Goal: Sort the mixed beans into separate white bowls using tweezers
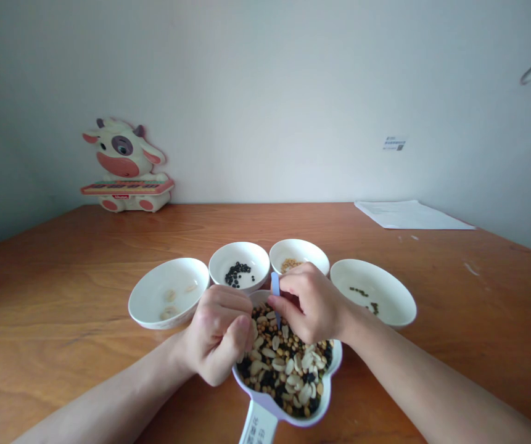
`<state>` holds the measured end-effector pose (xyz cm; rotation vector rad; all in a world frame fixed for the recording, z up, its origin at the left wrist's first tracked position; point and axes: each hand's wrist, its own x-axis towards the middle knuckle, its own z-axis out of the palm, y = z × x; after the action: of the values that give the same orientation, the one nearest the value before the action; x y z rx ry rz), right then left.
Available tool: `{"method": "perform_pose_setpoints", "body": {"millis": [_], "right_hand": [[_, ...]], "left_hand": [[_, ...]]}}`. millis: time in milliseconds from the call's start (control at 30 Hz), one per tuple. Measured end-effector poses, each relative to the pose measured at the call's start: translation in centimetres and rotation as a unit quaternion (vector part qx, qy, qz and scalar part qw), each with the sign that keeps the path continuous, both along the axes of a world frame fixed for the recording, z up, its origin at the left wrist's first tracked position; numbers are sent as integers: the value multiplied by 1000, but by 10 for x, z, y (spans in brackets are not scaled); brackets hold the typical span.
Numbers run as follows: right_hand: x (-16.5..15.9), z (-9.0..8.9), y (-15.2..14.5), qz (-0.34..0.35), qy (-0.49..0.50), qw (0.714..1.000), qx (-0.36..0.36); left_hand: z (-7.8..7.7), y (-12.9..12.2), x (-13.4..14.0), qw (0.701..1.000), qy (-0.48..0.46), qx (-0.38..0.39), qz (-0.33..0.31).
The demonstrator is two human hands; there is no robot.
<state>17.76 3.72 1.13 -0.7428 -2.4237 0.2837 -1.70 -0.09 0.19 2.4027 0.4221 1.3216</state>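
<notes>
My right hand (314, 302) pinches light-blue plastic tweezers (275, 283), their lower end down among the beans at the far side of a handled pan (334, 370). The pan is white and purple with a lobed rim, filled with mixed peanuts (293, 379), dark beans and small yellow beans. My left hand (221, 333) is closed in a fist at the pan's left rim; whatever may be inside it is hidden. Behind the hands stand a white bowl of black beans (238, 271) and a bowl with yellow beans (290, 264), partly covered by my right hand.
At the left is a white oval bowl (142, 305) with a few peanuts; at the right, another bowl (397, 296) holds several green beans. A cow-shaped toy keyboard (126, 166) stands at the back left. White paper sheets (413, 216) lie at the back right of the wooden table (52, 290).
</notes>
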Motion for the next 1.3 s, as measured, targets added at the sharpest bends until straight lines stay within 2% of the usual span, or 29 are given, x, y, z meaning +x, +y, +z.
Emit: {"method": "perform_pose_setpoints", "body": {"millis": [233,367,467,667,900,1167,1300], "right_hand": [[-3,4,-4,21,106,994,-16],[-7,5,-7,-34,203,979,-11],[-9,3,-7,-80,234,969,-9],[-13,-4,-4,-137,242,961,3],[-14,-3,-1,-140,212,967,-11],[-15,-5,2,-156,214,964,2],[-12,-2,-4,-138,232,963,3]], "left_hand": [[1,0,0,1000,-2,8,-2],[2,0,0,1000,3,15,-5],[2,0,0,1000,14,16,-10],[0,0,2,999,28,20,-19],[-1,0,3,999,32,11,-20],[-2,2,2,999,36,11,-27],[-3,2,2,999,35,13,-26]]}}
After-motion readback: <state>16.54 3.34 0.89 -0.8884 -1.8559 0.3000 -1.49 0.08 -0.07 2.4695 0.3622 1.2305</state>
